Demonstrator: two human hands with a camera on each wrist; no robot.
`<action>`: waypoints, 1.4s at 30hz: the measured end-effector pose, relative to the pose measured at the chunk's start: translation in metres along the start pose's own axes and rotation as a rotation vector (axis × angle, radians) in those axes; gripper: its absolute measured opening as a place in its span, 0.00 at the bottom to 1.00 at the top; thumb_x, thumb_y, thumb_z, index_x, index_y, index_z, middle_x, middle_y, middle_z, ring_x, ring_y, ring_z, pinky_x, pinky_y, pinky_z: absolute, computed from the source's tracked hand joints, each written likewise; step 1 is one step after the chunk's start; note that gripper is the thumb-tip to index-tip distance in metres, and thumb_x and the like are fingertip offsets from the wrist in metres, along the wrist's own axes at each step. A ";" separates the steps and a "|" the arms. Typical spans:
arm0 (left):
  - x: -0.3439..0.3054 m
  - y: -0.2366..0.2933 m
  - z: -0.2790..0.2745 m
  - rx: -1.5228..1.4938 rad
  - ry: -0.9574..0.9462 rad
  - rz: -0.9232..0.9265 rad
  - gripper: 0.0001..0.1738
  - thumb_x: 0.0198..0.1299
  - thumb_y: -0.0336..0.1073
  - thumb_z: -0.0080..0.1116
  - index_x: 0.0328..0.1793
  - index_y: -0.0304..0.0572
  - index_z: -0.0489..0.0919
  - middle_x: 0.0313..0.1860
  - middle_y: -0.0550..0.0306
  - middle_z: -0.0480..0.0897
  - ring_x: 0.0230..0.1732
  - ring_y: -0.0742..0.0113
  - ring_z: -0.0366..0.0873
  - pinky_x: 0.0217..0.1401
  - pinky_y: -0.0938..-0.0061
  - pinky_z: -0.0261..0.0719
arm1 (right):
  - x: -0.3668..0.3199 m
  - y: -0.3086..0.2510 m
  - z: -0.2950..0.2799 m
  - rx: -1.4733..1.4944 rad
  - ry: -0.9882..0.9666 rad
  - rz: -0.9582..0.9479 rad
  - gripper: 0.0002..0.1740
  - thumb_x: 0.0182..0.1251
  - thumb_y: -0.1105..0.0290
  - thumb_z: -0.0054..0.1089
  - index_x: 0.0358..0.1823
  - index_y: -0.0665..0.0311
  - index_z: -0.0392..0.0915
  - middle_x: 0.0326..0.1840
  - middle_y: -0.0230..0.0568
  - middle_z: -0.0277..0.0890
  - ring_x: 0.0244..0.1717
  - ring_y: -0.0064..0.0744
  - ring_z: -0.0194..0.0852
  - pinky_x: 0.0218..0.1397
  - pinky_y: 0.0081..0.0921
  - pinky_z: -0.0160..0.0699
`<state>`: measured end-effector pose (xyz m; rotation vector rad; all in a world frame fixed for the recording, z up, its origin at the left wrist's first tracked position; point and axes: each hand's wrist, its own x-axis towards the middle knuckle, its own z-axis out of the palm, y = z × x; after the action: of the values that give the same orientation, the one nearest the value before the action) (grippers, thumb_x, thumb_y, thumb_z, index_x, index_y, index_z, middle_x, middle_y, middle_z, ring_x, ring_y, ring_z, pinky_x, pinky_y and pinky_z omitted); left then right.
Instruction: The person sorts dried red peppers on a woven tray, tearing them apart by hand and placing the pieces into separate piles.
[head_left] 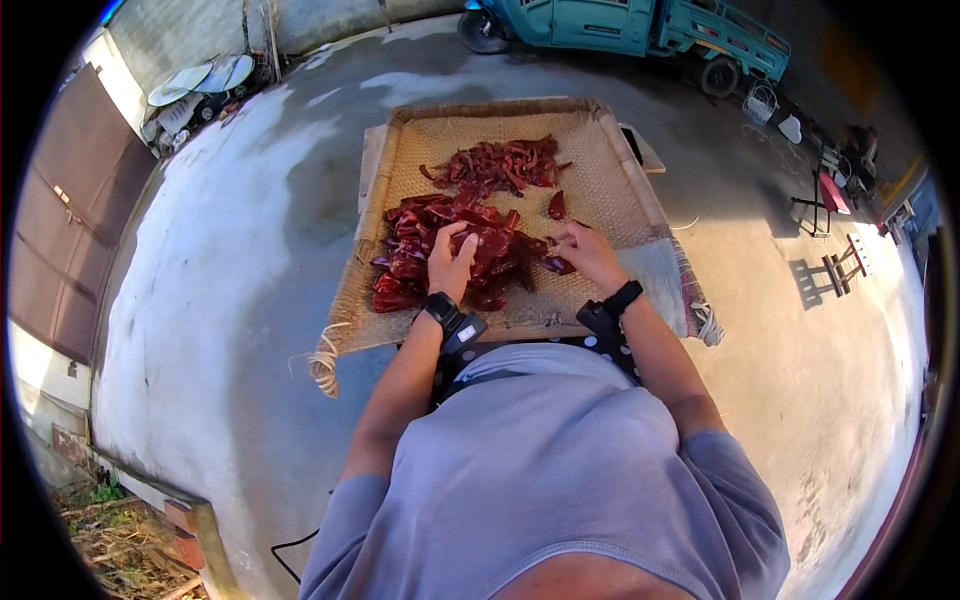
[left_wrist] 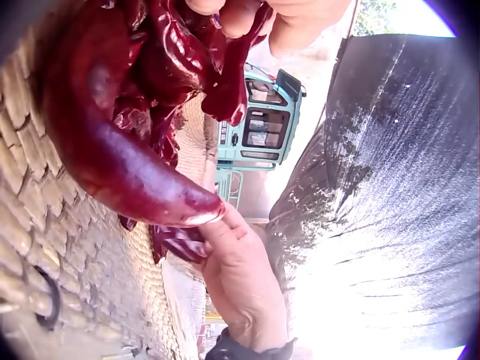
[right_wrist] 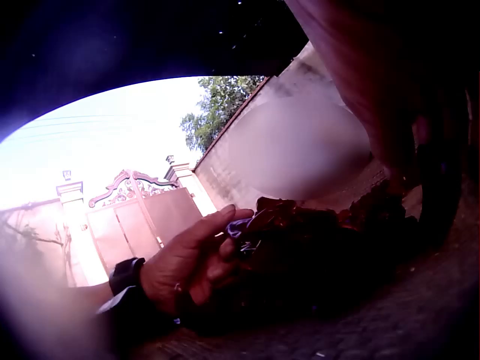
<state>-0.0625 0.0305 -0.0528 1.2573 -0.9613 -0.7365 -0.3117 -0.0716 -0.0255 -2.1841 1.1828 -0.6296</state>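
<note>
Glossy dark-red peppers (head_left: 420, 235) lie heaped in the near left part of a woven tray (head_left: 645, 215). The left hand (head_left: 452, 265) is at the heap's middle; its curled fingers and thumb grip a red pepper (right_wrist: 238, 227), seen in the right wrist view. To the right, the right hand (head_left: 592, 258) pinches a dark-red pepper (head_left: 555, 264) at the heap's right edge. In the left wrist view the right hand (left_wrist: 244, 281) has its fingertips at pepper ends, and a large curved pepper (left_wrist: 127, 176) fills the foreground.
A second pile of smaller red pieces (head_left: 500, 165) lies toward the tray's far side, with a single piece (head_left: 557, 205) apart at its right. Pale cloth (head_left: 652, 280) covers the tray's near right corner. Beyond stand a teal vehicle (head_left: 600, 25) and small stools (head_left: 848, 262).
</note>
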 end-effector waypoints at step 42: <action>0.000 -0.008 -0.005 0.025 -0.220 -0.026 0.19 0.67 0.36 0.63 0.60 0.40 0.74 0.31 0.65 0.77 0.28 0.80 0.70 0.26 0.84 0.68 | 0.015 -0.037 0.012 0.303 -0.139 -0.057 0.17 0.71 0.57 0.60 0.42 0.66 0.81 0.35 0.39 0.83 0.36 0.32 0.81 0.39 0.33 0.78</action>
<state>-0.0579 0.0308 -0.0610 1.2294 -1.1370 -0.8997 -0.2748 -0.0648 -0.0068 -1.9747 0.8935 -0.6254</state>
